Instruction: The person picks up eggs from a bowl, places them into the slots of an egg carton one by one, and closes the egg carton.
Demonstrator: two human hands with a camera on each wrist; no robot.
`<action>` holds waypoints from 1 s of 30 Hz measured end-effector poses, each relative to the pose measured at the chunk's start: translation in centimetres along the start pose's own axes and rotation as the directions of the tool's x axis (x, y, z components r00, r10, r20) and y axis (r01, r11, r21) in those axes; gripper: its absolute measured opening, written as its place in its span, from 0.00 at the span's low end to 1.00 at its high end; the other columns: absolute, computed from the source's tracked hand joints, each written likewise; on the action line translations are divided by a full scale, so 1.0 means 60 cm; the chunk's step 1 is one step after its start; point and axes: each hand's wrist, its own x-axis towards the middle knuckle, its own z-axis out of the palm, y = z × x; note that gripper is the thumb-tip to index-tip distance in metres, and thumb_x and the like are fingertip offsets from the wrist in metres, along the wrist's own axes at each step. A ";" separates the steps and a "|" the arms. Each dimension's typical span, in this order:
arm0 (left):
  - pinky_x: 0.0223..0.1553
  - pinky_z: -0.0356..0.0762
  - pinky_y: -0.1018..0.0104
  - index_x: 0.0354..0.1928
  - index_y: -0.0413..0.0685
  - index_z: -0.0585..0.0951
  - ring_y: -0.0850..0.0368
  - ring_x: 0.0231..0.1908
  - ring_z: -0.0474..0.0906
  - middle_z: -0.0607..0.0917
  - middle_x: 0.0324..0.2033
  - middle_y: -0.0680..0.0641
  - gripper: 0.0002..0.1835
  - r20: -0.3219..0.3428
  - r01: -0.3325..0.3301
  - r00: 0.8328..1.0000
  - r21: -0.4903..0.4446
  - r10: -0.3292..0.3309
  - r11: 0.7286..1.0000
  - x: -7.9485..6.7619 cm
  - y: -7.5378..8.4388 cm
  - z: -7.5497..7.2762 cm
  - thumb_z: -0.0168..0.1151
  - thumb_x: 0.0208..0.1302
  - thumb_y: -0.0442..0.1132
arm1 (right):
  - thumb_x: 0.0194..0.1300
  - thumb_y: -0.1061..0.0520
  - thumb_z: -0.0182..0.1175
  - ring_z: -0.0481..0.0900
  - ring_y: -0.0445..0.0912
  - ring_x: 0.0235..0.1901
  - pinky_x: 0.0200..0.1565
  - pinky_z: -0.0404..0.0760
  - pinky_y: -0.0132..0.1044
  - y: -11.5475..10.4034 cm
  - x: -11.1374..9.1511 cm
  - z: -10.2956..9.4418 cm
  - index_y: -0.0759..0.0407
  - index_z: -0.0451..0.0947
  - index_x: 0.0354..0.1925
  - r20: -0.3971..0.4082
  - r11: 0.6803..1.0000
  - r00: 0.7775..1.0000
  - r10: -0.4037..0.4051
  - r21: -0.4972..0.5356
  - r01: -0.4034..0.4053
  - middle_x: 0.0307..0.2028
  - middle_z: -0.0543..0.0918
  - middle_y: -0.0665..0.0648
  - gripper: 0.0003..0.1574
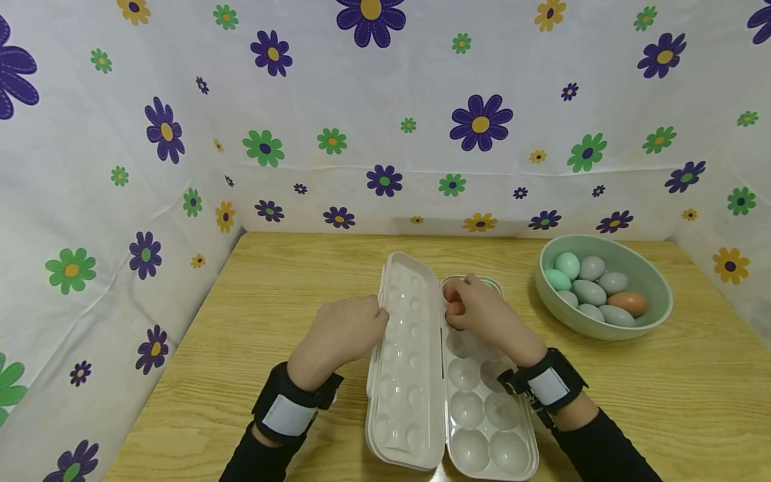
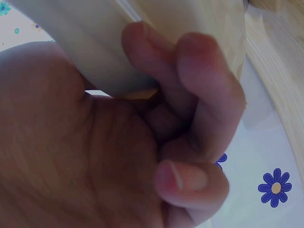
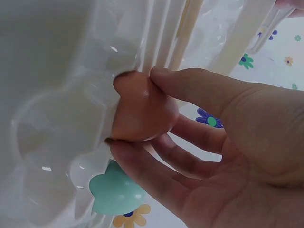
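A white plastic egg carton lies open lengthwise on the table, its dimpled lid raised on the left and its cups on the right. My left hand grips the lid's outer left edge with curled fingers. Over the far end of the cups, my right hand pinches a brown egg between thumb and fingers; the egg's lower part sits in a cup. Beside it a mint-green egg rests in the neighbouring cup, seen in the right wrist view. From the head, the right hand mostly hides both eggs.
A pale green bowl stands at the back right, holding several grey eggs, two mint-green eggs and one brown egg. Underneath is a wooden table. A flower-patterned cloth hangs behind and at both sides.
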 end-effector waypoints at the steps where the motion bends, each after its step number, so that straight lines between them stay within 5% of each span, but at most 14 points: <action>1: 0.23 0.65 0.62 0.26 0.48 0.75 0.56 0.23 0.71 0.68 0.19 0.52 0.19 -0.001 0.000 1.000 0.000 0.000 1.000 0.000 0.000 0.000 0.42 0.76 0.42 | 0.65 0.60 0.67 0.72 0.49 0.40 0.40 0.73 0.38 0.000 0.000 -0.001 0.60 0.76 0.49 -0.001 1.000 1.000 -0.006 0.002 0.006 0.41 0.72 0.59 0.15; 18: 0.23 0.62 0.63 0.25 0.49 0.74 0.56 0.21 0.69 0.67 0.18 0.53 0.20 0.008 0.009 1.000 -0.013 -0.009 1.000 0.000 0.000 0.001 0.41 0.77 0.43 | 0.61 0.60 0.66 0.70 0.49 0.39 0.40 0.69 0.38 0.006 -0.004 -0.004 0.59 0.75 0.40 -0.036 0.998 0.998 -0.058 -0.034 0.056 0.37 0.71 0.57 0.10; 30: 0.21 0.59 0.65 0.24 0.48 0.73 0.57 0.20 0.68 0.66 0.17 0.53 0.20 0.004 0.006 1.000 -0.041 -0.006 0.999 0.000 0.000 0.001 0.42 0.77 0.42 | 0.63 0.56 0.67 0.76 0.53 0.44 0.49 0.78 0.47 0.009 -0.007 -0.025 0.61 0.79 0.47 -0.024 1.000 1.000 -0.016 -0.025 0.016 0.44 0.78 0.61 0.16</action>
